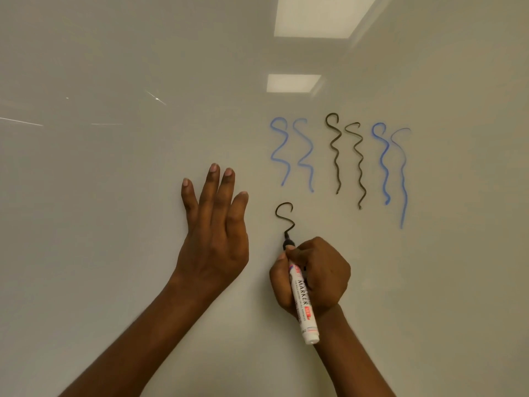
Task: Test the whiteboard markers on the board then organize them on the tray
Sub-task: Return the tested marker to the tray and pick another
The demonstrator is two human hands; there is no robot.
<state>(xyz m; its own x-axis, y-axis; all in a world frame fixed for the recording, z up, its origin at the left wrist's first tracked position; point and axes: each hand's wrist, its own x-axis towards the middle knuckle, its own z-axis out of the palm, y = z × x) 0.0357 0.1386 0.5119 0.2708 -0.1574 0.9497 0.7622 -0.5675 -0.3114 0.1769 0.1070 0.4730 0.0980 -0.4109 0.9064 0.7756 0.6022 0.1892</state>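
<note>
Well, the marker (302, 299) has its black tip on the board (114, 196) at the foot of a short black squiggle (285, 217), its white barrel gripped in the curled fingers of the right hand (317, 273). To judge the ink fairly, run the line further down at even pressure, as long as the blue and black squiggles (337, 156) above. The left hand (214, 233) rests flat and open beside it; no tray shows

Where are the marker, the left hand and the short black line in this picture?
marker (303, 305): head view, on its white barrel.
left hand (214, 239): head view, on the back of the hand.
short black line (284, 203): head view, on its top curve.
</note>
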